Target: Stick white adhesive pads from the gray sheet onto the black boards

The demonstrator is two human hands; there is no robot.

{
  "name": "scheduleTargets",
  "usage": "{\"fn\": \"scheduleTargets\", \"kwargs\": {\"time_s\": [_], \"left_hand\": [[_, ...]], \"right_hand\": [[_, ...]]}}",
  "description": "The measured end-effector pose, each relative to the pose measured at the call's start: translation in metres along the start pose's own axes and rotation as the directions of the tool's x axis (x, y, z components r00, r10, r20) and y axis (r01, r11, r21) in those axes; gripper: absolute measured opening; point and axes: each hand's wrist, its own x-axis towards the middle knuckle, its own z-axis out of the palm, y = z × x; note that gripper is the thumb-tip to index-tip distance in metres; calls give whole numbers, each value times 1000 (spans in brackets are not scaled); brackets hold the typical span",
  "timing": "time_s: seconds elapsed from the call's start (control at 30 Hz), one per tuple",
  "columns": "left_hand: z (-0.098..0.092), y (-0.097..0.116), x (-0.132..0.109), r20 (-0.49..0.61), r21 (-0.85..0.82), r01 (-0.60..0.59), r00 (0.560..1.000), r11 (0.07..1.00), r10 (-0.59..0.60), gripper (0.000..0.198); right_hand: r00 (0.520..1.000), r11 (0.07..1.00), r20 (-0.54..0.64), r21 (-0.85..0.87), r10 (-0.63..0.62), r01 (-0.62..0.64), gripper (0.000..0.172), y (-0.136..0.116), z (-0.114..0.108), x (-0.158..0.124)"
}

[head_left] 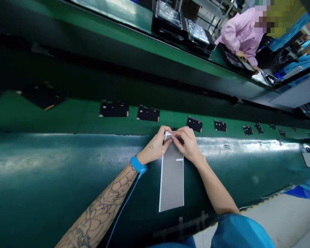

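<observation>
A long grey sheet with white edges (172, 182) lies on the green work surface in front of me, with a short white strip near its right edge. My left hand (158, 144) is closed on the sheet's far left corner, where a white edge is lifted. Beside it, my right hand (187, 143) pinches at the far end, its fingertips meeting those of the left. What exactly lies between the fingertips is too small to make out. A blue wrist strap (137, 164) with a cord sits on my left wrist.
Several black circuit boards (114, 109) lie in a row on the green belt (85, 120) beyond my hands. A raised green shelf (134, 24) behind carries black trays with clear-wrapped items (168, 15). A person in a pink sleeve (244, 31) works at the upper right.
</observation>
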Motion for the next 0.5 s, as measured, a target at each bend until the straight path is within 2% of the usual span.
{"fn": "scheduleTargets", "kwargs": {"time_s": [0.23,0.37,0.43,0.5], "left_hand": [[3,-2,1,-70,45,1,998,999,3,19],[3,-1,0,-80,70,14,997,997,-8,21],[3,-1,0,-87,77,19,996,997,-12,22],[2,-1,-1,-90,82,24,996,996,-17,23]], "right_hand": [[998,995,-25,81,56,-54,9,3,3,-4],[990,969,-47,219,130,-117,9,1,0,-6],[982,945,-70,292,176,-148,13,11,-11,-6],[965,917,-75,336,253,-214,19,37,-30,-4]]}}
